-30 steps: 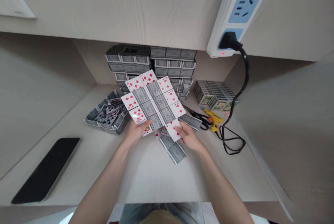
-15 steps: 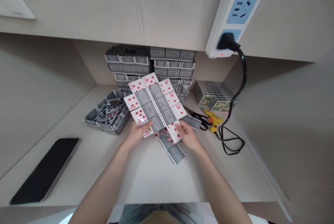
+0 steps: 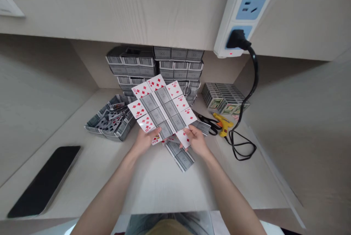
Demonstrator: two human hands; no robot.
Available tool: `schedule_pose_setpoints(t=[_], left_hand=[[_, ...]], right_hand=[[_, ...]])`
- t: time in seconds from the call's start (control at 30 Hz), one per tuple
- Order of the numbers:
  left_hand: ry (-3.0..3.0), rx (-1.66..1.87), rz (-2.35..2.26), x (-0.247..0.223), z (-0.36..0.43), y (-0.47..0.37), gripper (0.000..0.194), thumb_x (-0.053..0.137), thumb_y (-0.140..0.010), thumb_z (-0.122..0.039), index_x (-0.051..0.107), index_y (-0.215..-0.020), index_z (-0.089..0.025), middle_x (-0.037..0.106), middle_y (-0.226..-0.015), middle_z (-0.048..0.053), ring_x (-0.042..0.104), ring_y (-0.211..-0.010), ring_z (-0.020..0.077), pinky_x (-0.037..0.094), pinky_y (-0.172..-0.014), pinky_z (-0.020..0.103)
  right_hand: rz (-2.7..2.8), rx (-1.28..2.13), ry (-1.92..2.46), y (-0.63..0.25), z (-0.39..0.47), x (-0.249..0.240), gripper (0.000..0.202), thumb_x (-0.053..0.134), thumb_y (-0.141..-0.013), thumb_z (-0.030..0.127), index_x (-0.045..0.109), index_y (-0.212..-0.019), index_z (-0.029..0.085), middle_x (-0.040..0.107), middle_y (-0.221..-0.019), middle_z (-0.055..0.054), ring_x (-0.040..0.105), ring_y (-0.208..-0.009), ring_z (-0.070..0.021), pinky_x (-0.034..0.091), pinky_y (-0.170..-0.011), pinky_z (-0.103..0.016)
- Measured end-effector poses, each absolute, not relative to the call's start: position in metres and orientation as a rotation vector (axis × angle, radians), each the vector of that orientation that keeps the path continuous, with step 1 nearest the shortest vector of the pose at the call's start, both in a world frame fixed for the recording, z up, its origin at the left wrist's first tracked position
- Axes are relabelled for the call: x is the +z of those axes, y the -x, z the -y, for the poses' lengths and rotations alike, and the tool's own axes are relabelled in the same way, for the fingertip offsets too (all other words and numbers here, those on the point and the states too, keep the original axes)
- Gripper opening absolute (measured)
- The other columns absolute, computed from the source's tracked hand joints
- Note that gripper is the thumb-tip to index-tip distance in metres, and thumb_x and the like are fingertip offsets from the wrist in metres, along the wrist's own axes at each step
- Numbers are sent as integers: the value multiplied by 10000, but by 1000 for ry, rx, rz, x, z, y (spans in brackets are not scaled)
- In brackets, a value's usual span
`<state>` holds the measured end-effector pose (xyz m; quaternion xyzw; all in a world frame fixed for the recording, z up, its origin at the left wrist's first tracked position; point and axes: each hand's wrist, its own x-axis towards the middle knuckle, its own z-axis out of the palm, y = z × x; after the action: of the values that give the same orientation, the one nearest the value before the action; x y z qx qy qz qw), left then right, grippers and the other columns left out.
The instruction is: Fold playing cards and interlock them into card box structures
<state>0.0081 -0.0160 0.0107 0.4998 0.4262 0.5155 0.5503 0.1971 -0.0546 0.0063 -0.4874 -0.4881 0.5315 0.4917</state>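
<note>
Card panel (image 3: 169,107): we hold it up above the desk (image 3: 164,187), before us, its patterned backs in two rows of three with red diamond faces around them.
Left hand (image 3: 144,140): gripping the panel's near left edge beside the jack, thumb on top.
Right hand (image 3: 197,141): pinching the near right card, thumb above and fingertips showing below.
Beneath the panel: we see a patterned card strip (image 3: 181,157) on the desk, partly covered.
Card tray (image 3: 124,129): left of the panel, loose cards inside.
Back of the desk: stacked card boxes (image 3: 179,70), partly behind our panel.
Beyond our right hand: black-handled scissors (image 3: 208,121) next to a yellow glue gun (image 3: 225,124), with rows of card packs (image 3: 226,98) behind them.
Far left: a flat black slab (image 3: 45,181).
Overhead: a power strip (image 3: 245,22) with a black plug (image 3: 237,39) in it.
</note>
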Motion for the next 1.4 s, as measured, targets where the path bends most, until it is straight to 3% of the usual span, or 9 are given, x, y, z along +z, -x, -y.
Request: schedule_pose_setpoints(t=[0.2,0.33,0.7,0.9,1.4], left_hand=[[-1225,1221,-1066,9,15,-6,547,695,-612,-317,538,-1113,-167,597,-1119,107,538,-1051,256,394,-928,405],[-1217,1348,-1130,10,12,-1,537,694,-613,-311,530,-1107,-180,584,-1141,89,502,-1101,242,368,-955,384],[-1231,1299,-1166,11,13,-5,433,694,-599,-319,575,-987,-168,613,-1072,83,544,-1026,238,379,-935,374],[-1283,1259,-1220,17,16,-6,336,679,-604,-316,591,-893,-169,651,-928,64,543,-1013,250,391,-918,373],[-1386,1232,-1176,13,16,-6,351,647,-652,-300,598,-978,-181,627,-1043,68,555,-1004,230,381,-938,359]], right_hand=[[1130,1401,1083,-198,54,9,267,514,-765,438,427,-800,188,634,-686,-4,584,-413,-125,449,-311,-217],[1093,1527,969,-199,57,15,330,577,-738,406,463,-947,177,647,-867,-56,648,-599,-164,543,-467,-286],[1062,1490,1009,-198,54,7,260,560,-753,373,517,-872,146,666,-794,-70,611,-502,-135,510,-403,-250],[1048,1487,1005,-198,54,8,256,567,-756,353,535,-883,133,666,-811,-85,650,-578,-173,551,-469,-287],[996,1505,958,-199,53,5,280,593,-740,349,537,-924,146,652,-905,-92,673,-697,-221,573,-499,-307]])
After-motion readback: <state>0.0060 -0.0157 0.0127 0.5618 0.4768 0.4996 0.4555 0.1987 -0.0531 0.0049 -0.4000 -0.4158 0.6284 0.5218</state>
